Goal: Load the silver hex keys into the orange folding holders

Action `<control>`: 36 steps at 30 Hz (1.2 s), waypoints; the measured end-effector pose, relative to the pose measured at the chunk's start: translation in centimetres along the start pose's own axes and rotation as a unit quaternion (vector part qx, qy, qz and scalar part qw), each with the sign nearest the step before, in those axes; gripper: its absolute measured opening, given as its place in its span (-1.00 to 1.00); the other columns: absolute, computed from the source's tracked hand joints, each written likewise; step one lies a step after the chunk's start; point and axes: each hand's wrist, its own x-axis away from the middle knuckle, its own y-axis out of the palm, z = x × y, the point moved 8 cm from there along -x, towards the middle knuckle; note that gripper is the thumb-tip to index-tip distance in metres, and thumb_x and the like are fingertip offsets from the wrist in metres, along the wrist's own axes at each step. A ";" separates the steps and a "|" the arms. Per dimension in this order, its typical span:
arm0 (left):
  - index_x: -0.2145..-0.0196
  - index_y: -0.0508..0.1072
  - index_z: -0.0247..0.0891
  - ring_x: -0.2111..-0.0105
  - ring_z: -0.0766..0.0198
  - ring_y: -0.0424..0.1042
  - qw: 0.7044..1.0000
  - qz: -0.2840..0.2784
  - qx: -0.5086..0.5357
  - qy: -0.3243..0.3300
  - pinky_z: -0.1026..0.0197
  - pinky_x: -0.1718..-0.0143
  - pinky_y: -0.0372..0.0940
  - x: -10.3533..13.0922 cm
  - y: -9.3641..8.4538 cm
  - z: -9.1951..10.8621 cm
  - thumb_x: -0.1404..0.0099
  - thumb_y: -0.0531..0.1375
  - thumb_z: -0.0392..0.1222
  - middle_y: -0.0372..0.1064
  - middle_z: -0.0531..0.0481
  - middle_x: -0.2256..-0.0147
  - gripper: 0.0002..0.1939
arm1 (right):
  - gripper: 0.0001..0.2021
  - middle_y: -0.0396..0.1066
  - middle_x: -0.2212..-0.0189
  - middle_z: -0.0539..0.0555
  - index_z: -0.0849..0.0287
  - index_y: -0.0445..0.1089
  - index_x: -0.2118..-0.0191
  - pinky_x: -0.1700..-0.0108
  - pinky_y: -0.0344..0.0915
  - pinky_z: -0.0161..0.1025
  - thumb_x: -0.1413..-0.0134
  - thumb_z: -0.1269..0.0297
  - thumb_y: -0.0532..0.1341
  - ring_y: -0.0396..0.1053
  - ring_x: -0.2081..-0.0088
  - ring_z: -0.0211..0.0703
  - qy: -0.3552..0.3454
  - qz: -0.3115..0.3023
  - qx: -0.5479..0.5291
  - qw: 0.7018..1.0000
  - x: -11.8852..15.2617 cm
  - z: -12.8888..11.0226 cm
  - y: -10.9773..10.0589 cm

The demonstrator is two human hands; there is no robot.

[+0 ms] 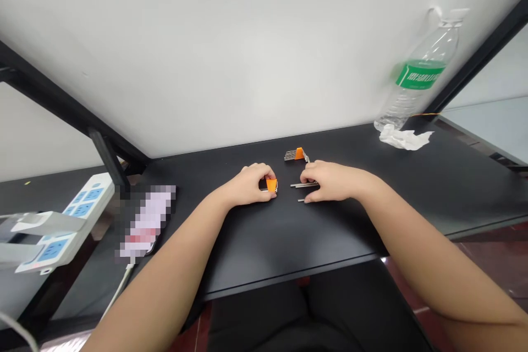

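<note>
Over the middle of the black desk, my left hand (251, 184) is closed, thumb and fingers pinching an orange holder (271, 185) with metal ends showing beside it. To its right, my right hand (325, 180) is curled over several thin metal hex keys (303, 185); their straight ends point left, and the palm hides the rest. One shorter end (301, 200) pokes out by the thumb. Just behind the right hand lies a second orange holder (299, 153), with several hex keys side by side in it.
A clear bottle (421, 74) with a green label leans at the back right, beside crumpled tissue (406, 137). On the left lie a phone (148, 220) with a cable and a white power strip (88, 203). A black frame post (109, 159) stands near the phone.
</note>
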 end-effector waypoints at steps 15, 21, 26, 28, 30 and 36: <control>0.18 0.45 -0.12 0.08 0.07 0.39 1.000 0.000 0.002 0.008 0.00 -0.05 0.23 0.0 0.1 0.0 -0.14 0.33 0.02 0.45 0.01 0.13 -0.69 | -0.87 0.47 0.20 0.11 0.13 0.52 0.20 0.23 0.21 -0.24 -0.25 0.35 0.20 0.39 0.24 -0.11 -0.014 0.004 0.036 0.999 -0.7 -0.5 0.4; 0.17 0.47 -0.12 0.09 0.06 0.38 1.000 -0.005 0.001 0.014 -0.02 -0.05 0.23 0.0 0.3 0.6 -0.13 0.35 0.06 0.46 0.00 0.14 -0.65 | -0.83 0.49 0.18 0.11 0.12 0.58 0.18 0.18 0.22 -0.23 -0.26 0.34 0.20 0.40 0.22 -0.12 -0.028 0.039 0.030 0.998 -1.4 0.7 -0.8; 0.21 0.48 -0.12 0.12 0.07 0.39 1.000 -0.007 0.007 0.027 0.00 -0.02 0.26 0.0 0.7 1.4 -0.08 0.39 0.12 0.46 0.00 0.17 -0.60 | -0.79 0.45 0.13 0.12 0.12 0.57 0.07 0.11 0.24 -0.22 -0.30 0.32 0.20 0.39 0.14 -0.10 -0.090 0.109 0.004 0.990 -1.4 -1.0 -1.1; 0.24 0.48 -0.13 0.14 0.07 0.40 0.999 -0.009 0.005 0.032 0.00 -0.01 0.26 0.1 0.8 1.7 -0.07 0.40 0.13 0.46 0.00 0.19 -0.60 | -0.77 0.43 0.17 0.10 0.08 0.58 0.04 0.13 0.24 -0.23 -0.31 0.34 0.19 0.38 0.19 -0.14 -0.122 0.100 0.001 0.987 -1.5 -2.6 -0.3; 0.27 0.46 -0.12 0.14 0.06 0.40 0.999 -0.013 -0.004 0.034 0.00 -0.01 0.26 0.3 0.9 2.0 -0.07 0.40 0.14 0.46 0.01 0.20 -0.61 | -0.76 0.42 0.21 0.08 0.07 0.58 0.04 0.18 0.22 -0.25 -0.30 0.37 0.19 0.37 0.24 -0.17 -0.138 0.078 0.005 0.987 -1.8 -3.9 0.6; 0.29 0.44 -0.12 0.16 0.06 0.42 0.999 -0.022 -0.017 0.037 0.02 0.03 0.26 0.5 1.1 2.5 -0.08 0.39 0.13 0.46 0.02 0.23 -0.63 | -0.79 0.41 0.24 0.07 0.13 0.57 0.18 0.30 0.14 -0.28 -0.28 0.41 0.16 0.33 0.31 -0.21 -0.126 0.036 0.018 0.991 -1.8 -4.6 1.6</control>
